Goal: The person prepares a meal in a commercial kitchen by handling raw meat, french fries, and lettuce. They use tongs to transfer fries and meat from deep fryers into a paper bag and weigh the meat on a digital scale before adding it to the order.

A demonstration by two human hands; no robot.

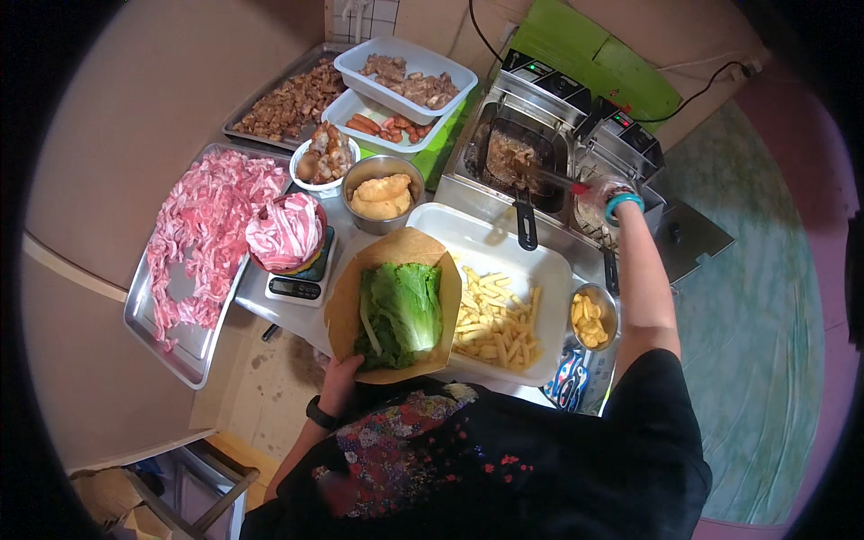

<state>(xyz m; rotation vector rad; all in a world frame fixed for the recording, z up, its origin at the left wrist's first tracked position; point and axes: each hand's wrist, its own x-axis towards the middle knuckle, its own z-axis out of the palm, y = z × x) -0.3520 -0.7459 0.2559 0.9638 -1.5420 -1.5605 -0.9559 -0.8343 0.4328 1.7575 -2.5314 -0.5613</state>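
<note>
My left hand grips the lower left edge of a kraft paper food box. Green lettuce leaves line the box, which is held over the left part of a white plastic tub with French fries. A clear plastic glove covers my right hand, with a teal band at the wrist. In it is a long utensil with a red part; its far end reaches into the left fryer basket. There, pieces of meat sit in bubbling oil. The utensil's tip is hard to make out.
Raw sliced meat lies on a metal tray and in a bowl on a digital scale. Behind stand a steel bowl of fried patties and plastic tubs of meat and sausages. Black basket handles jut from the twin fryer.
</note>
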